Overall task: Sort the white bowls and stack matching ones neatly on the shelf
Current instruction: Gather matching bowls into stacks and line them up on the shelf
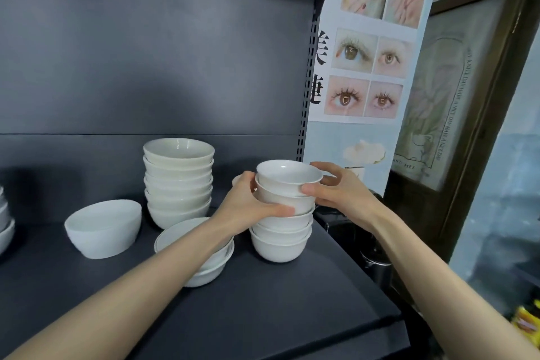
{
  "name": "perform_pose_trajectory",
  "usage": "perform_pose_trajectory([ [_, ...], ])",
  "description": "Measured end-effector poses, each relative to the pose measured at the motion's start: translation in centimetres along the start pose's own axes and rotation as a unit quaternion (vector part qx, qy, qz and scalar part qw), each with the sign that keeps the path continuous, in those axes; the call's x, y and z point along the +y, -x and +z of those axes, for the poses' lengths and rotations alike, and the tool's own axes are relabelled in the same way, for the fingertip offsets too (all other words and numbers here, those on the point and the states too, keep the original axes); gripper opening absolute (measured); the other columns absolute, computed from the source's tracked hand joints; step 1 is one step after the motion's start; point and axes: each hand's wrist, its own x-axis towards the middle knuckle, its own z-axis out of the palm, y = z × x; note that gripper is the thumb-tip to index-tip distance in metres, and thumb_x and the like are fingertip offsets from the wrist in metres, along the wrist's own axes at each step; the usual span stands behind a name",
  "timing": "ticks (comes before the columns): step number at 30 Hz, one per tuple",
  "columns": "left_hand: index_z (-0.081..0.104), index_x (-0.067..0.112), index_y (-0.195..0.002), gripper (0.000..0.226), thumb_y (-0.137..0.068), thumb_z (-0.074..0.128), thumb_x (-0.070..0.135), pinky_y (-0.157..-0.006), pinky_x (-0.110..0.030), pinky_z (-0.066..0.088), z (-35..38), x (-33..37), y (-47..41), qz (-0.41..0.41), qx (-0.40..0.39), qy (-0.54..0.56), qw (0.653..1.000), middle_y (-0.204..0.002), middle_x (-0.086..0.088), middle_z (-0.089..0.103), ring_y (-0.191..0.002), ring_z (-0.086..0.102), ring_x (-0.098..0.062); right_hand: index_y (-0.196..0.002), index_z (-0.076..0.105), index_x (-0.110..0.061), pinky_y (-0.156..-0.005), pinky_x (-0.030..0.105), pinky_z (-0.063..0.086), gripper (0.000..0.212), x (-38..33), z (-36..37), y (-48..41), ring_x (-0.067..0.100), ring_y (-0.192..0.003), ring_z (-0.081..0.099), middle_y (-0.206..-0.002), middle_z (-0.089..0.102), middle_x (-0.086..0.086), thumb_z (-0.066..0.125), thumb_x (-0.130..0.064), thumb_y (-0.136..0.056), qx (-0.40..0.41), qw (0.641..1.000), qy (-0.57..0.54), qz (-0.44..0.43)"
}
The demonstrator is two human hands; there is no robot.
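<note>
White bowls [175, 213] are partly sorted on the shelf [292, 301]. At the far middle a tall stack [178, 172] of wider bowls stands nested and fairly even. At the near right the small stack [280, 242] of narrower bowls rises close to the shelf's right edge. I have both hands on that small stack. My left hand [251, 204] is wrapped round its upper bowls, thumb along the near side, steadying them. My right hand [339, 190] pinches the top bowl [289, 177] between thumb and fingers at its wall. That bowl sits in the one below, so I judge it as being seated but not yet let go. Several things remain, as I see it. A short stack [204, 269] of shallow bowls lies under my left forearm near the middle, sitting unevenly. A lone bowl [103, 228] rests by itself at the left. More bowls [4, 225] show at the far left edge, cut off by the frame. A white rim [237, 180] peeks from behind my left hand, too hidden to tell its kind. I'd put the job somewhat past halfway, with those strays and some straightening left.
</note>
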Motion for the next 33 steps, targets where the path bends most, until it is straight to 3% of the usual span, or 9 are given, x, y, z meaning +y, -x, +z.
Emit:
perform_pose_trajectory([
  [2,0.048,0.024,-0.11,0.08,-0.044,0.092,0.036,-0.072,-0.014,0.047,0.0,0.0,0.3,-0.001,-0.008,0.011,1.0,-0.114,0.009,0.059,-0.099,0.057,0.004,-0.109,0.059,-0.033,-0.093,0.032,0.054,0.047,0.2,0.1,0.0,0.013,-0.104,0.067,-0.106,0.072,-0.003,0.082,-0.027,-0.069,-0.002,1.0,-0.004,-0.002],
  [6,0.048,0.027,-0.106,0.059,-0.064,0.088,0.017,-0.065,-0.008,0.045,-0.2,0.0,0.6,0.014,-0.019,0.029,0.999,-0.106,0.018,0.058,-0.093,0.055,0.009,-0.119,0.057,-0.029,-0.095,0.034,0.053,0.063,0.4,0.5,0.1,0.013,-0.104,0.068,-0.11,0.071,-0.001,0.082,-0.035,-0.062,-0.001,1.0,-0.014,0.002],
  [9,0.048,0.03,-0.103,0.056,-0.066,0.087,0.015,-0.071,-0.011,0.047,-0.4,-0.2,0.7,0.021,-0.034,0.04,0.998,-0.109,0.015,0.06,-0.096,0.057,0.008,-0.122,0.055,-0.024,-0.091,0.031,0.055,0.051,0.6,0.6,0.2,0.013,-0.099,0.069,-0.105,0.073,-0.002,0.078,-0.023,-0.076,-0.005,1.0,-0.026,0.005],
  [13,0.055,0.031,-0.097,0.046,-0.069,0.084,0.01,-0.081,-0.015,0.051,-0.5,-0.4,0.8,0.028,-0.054,0.059,0.996,-0.106,0.014,0.065,-0.095,0.062,0.004,-0.112,0.058,-0.027,-0.083,0.025,0.057,0.045,0.8,0.7,0.3,0.01,-0.093,0.071,-0.093,0.076,-0.008,0.079,-0.023,-0.072,-0.011,0.999,-0.031,0.005],
  [19,0.061,0.025,-0.11,0.057,-0.058,0.085,0.021,-0.093,-0.028,0.051,-1.0,-0.7,0.8,0.014,-0.076,0.072,0.994,-0.109,0.007,0.07,-0.104,0.065,-0.007,-0.109,0.059,-0.031,-0.093,0.033,0.054,0.041,1.0,1.0,0.7,0.015,-0.103,0.068,-0.107,0.072,-0.001,0.08,-0.021,-0.075,0.002,1.0,-0.027,0.012],
  [23,0.061,0.022,-0.115,0.049,-0.072,0.083,0.011,-0.093,-0.027,0.051,-1.4,-1.0,0.9,0.014,-0.088,0.062,0.994,-0.111,0.006,0.07,-0.106,0.064,-0.009,-0.11,0.059,-0.03,-0.093,0.033,0.054,0.041,0.7,1.2,0.6,0.015,-0.103,0.068,-0.108,0.072,0.001,0.079,-0.02,-0.076,-0.004,1.0,-0.023,0.011],
  [33,0.059,0.028,-0.114,0.045,-0.078,0.077,0.009,-0.083,-0.017,0.049,-1.2,0.0,1.7,0.013,-0.094,0.05,0.994,-0.111,0.01,0.068,-0.1,0.063,-0.002,-0.122,0.056,-0.021,-0.088,0.029,0.056,0.051,0.6,1.0,0.4,0.007,-0.093,0.068,-0.1,0.073,-0.004,0.08,-0.021,-0.076,-0.02,0.999,-0.024,0.011],
])
